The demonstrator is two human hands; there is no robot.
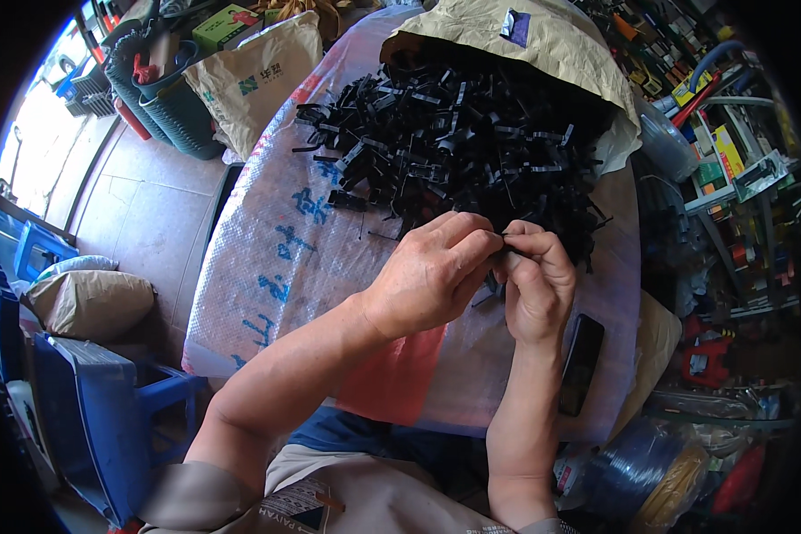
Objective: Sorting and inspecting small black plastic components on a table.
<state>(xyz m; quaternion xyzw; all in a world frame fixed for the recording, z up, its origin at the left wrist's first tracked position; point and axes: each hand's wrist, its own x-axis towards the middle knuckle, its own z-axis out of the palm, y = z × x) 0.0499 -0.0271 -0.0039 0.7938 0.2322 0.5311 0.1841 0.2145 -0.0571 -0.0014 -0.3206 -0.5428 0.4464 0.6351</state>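
Observation:
A large heap of small black plastic pieces (436, 133), like clips with thin nail-like pins, spills from the mouth of a brown paper sack (543, 44) onto a white woven sheet (267, 240). At the near edge of the heap, my left hand (440, 267) and my right hand (538, 276) meet, fingertips pinched together. Between them is a small dark piece, mostly hidden by the fingers, so its kind cannot be made out. Both hands are closed around it. Beside my right wrist lies a black smartphone (582, 365) on the sheet.
Crowded shelves (730, 178) of tools and packages line the right side. On the left are a blue plastic stool (165, 392), a filled sack (93, 303) and a printed paper bag (258, 84). Rolls of clear tubing (641, 472) lie at lower right.

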